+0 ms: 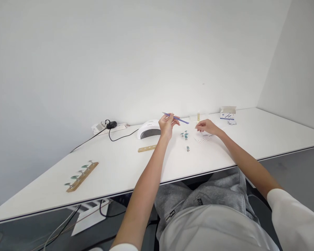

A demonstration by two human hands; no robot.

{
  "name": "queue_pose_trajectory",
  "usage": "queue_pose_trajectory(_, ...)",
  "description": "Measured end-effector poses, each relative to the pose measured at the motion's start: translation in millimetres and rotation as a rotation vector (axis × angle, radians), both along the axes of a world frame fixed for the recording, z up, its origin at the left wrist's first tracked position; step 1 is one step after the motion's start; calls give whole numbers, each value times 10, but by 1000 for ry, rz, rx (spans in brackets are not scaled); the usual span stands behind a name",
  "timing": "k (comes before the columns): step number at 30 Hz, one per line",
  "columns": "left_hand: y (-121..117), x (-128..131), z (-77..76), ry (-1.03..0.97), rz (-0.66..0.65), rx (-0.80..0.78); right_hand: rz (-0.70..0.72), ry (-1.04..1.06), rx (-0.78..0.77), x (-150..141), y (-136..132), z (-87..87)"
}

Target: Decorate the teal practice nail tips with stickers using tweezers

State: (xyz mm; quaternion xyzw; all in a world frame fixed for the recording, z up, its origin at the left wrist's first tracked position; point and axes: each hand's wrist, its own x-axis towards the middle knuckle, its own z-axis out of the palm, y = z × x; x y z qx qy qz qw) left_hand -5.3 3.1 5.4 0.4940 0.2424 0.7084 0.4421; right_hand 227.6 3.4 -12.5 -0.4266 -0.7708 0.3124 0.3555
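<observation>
Head view, white tabletop (251, 136), 2 hands over it. L hand (167, 124) (×1): thumb & fingers clamped on 1 purple tool (182, 121), held aslant above the table, its broader end lower & pointing twd the R hand (208, 126) (×1). R fingertips bunched close together; cannot tell if anything is pinched btwn them. Below R hand: 1 dotted sheet (202, 140), reddish marks, too small to count. Btwn the hands, nearer the front edge: cluster of approx. 3 small stands (186, 137), greenish tops, plus 1 lone stand (187, 149) closer to the edge. Ctr-L: 1 holed strip (146, 149), partly hidden by L forearm (153, 167); behind it, 1 white arched device (146, 127), dark opening to the front. Far L: 1 wooden bar (83, 177) bearing 5 upright pegs (75, 177). Back R: 1 small bottle (198, 116), upright, yellowish; 1 box (228, 115), flap up; 1 small packet-like item (232, 122) just in front. Back L: 1 blk adapter (111, 124).
</observation>
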Motion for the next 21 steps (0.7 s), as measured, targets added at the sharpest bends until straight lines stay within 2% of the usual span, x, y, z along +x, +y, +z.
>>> queue_pose_trajectory(4, -3, -10, -2, 24, 36, -76, -290, -152, 176, 207, 116, -48)
queue_pose_trajectory(8, 0, -24, -7, 35, 74, -145, -411, -341, 175, 301, 153, -89)
queue_pose_trajectory(16, 16, -43, -22, 42, 127, -192, -343, -422, 172, 268, 236, -197)
queue_pose_trajectory(21, -3, -26, -3, 73, 166, -212, -345, -456, 149, 265, 219, -175)
